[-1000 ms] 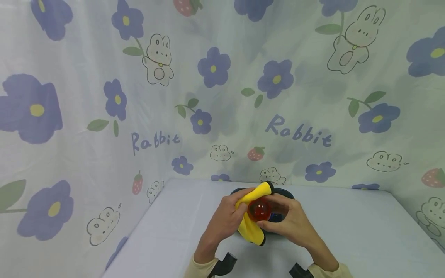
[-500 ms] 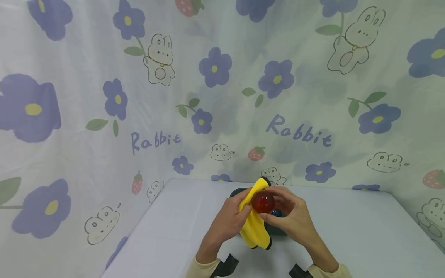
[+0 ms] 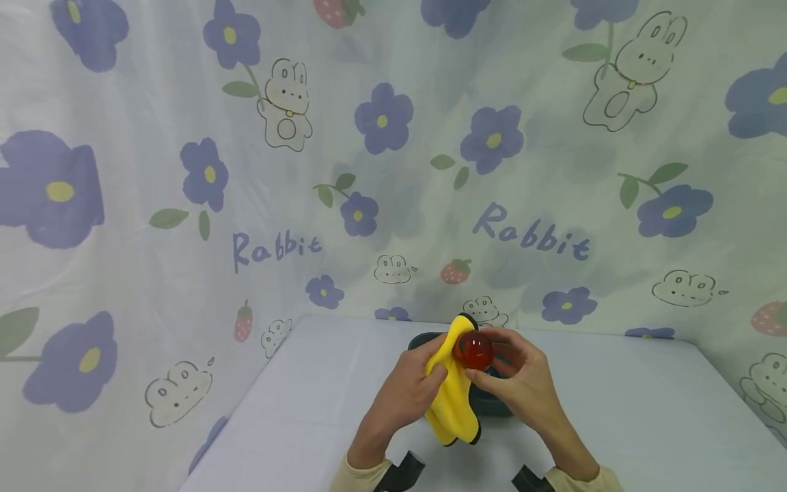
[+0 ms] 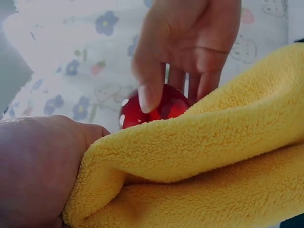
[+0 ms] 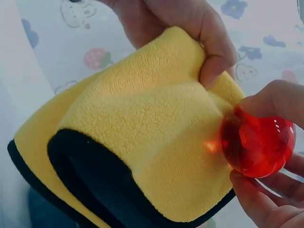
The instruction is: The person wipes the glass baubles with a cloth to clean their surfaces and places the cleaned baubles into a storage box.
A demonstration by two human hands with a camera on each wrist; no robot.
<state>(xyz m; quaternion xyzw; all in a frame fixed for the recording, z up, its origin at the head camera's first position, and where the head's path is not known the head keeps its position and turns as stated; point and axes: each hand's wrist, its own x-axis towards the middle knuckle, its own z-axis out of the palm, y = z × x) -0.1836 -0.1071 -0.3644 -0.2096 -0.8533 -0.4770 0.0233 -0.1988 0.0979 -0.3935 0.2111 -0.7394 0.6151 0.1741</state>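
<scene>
My right hand (image 3: 519,383) holds a clear red ball (image 3: 474,350) (image 5: 257,147) (image 4: 152,107) between thumb and fingertips, just above the table. My left hand (image 3: 410,386) grips a folded yellow cloth (image 3: 451,393) (image 5: 142,137) (image 4: 204,171) with a black edge and presses it against the ball's left side. In the right wrist view the left thumb pinches the cloth's top fold. Both hands are in front of a dark tray (image 3: 492,406), mostly hidden behind them.
A pale table (image 3: 615,410) runs from the hands to a printed curtain (image 3: 393,171) with flowers and rabbits that closes the back and both sides. Black wrist mounts (image 3: 402,471) show at the bottom edge.
The ball and cloth have risen a little and moved away from me. The ball has shifted from the cloth's middle up toward its top fold.
</scene>
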